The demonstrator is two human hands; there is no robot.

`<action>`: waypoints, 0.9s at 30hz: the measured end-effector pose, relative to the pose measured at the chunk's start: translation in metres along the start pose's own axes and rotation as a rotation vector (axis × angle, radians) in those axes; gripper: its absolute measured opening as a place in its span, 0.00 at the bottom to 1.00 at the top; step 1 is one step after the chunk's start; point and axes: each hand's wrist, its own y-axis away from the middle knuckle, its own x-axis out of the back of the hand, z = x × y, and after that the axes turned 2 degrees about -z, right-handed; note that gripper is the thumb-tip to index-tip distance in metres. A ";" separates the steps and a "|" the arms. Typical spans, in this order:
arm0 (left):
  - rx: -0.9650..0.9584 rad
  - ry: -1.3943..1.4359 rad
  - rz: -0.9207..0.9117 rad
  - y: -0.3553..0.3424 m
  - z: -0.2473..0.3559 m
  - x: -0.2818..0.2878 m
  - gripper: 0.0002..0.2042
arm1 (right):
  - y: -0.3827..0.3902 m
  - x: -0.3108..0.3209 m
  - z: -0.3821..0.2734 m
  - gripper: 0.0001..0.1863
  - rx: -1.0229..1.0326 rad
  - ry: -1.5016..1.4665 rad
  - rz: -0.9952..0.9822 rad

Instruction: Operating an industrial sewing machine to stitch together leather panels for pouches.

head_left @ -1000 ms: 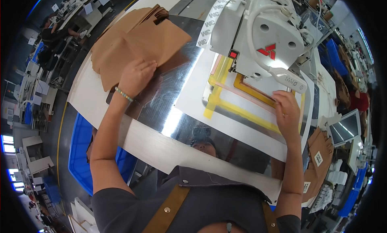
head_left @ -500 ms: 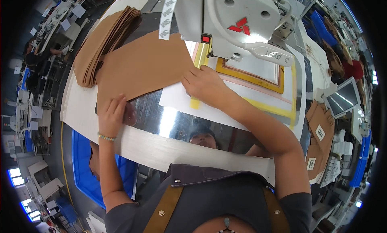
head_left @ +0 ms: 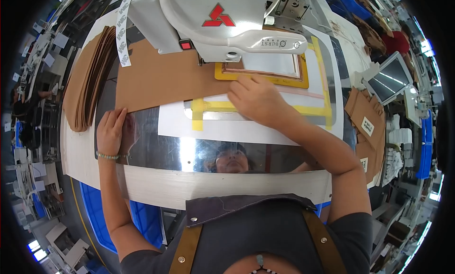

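A flat brown cloth panel lies over the metal plate and the white sheet, its right part under the head of a white sewing machine. My left hand pinches its near left corner between thumb and fingers. At its right end my right hand, fingers curled, grips the near edge beside a yellow-edged rectangular frame. The machine head hides part of the panel's far side.
Folded brown pieces stand in a stack at the left. Yellow tape marks the white sheet. Right of it are labelled brown pieces and a tilted screen. A blue bin sits below the table's left edge.
The panel has slid right across the sheet with both hands on it, so its right end now reaches the yellow-edged frame. My head view has shifted too.
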 end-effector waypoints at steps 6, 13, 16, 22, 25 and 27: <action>-0.344 0.094 0.118 -0.104 0.039 -0.028 0.21 | 0.085 0.042 0.040 0.05 -0.086 0.133 -0.215; -0.564 0.163 0.190 -0.174 0.090 -0.048 0.20 | 0.164 0.065 0.083 0.08 -0.190 0.248 -0.171; -0.548 0.144 0.141 -0.177 0.102 -0.041 0.20 | 0.175 0.064 0.083 0.14 -0.271 0.253 -0.197; -0.395 0.272 0.155 -0.158 0.103 -0.040 0.18 | 0.178 0.058 0.081 0.13 -0.346 0.112 -0.074; -0.353 0.291 0.138 -0.158 0.104 -0.041 0.18 | 0.180 0.057 0.082 0.13 -0.358 0.104 -0.079; -0.370 0.264 0.146 -0.157 0.105 -0.040 0.18 | 0.183 0.057 0.082 0.13 -0.361 0.106 -0.080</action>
